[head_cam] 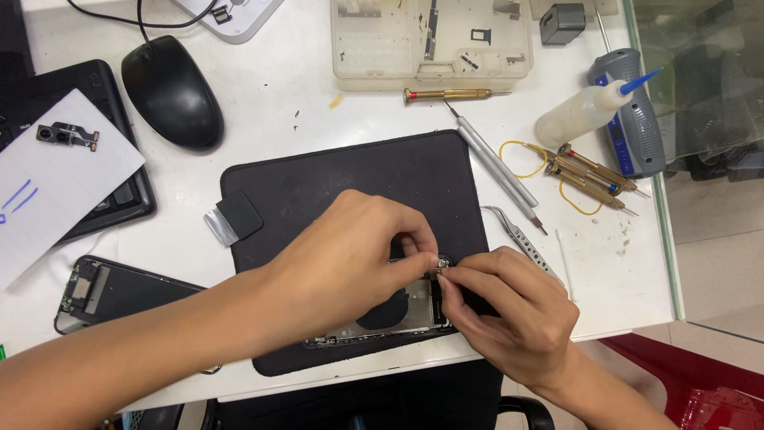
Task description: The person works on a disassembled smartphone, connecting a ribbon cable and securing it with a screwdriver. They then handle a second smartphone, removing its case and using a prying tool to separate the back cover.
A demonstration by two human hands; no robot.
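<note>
An opened phone body [398, 317] lies on a black work mat [350, 179] near the table's front edge. My left hand [350, 255] rests over the phone, its fingertips pinched at the top corner of the frame. My right hand [509, 306] meets it from the right, thumb and forefinger pinching a tiny metal part [442, 271] at the same corner. Both hands hide most of the phone's upper half.
Tweezers [521, 239], a grey pen-shaped tool [497, 163], brass screwdrivers [593, 175] and a squeeze bottle [585, 111] lie to the right. A parts tray [430, 40] sits at the back. A mouse [171, 91], a white card [56, 179] and another phone part [103, 291] lie left.
</note>
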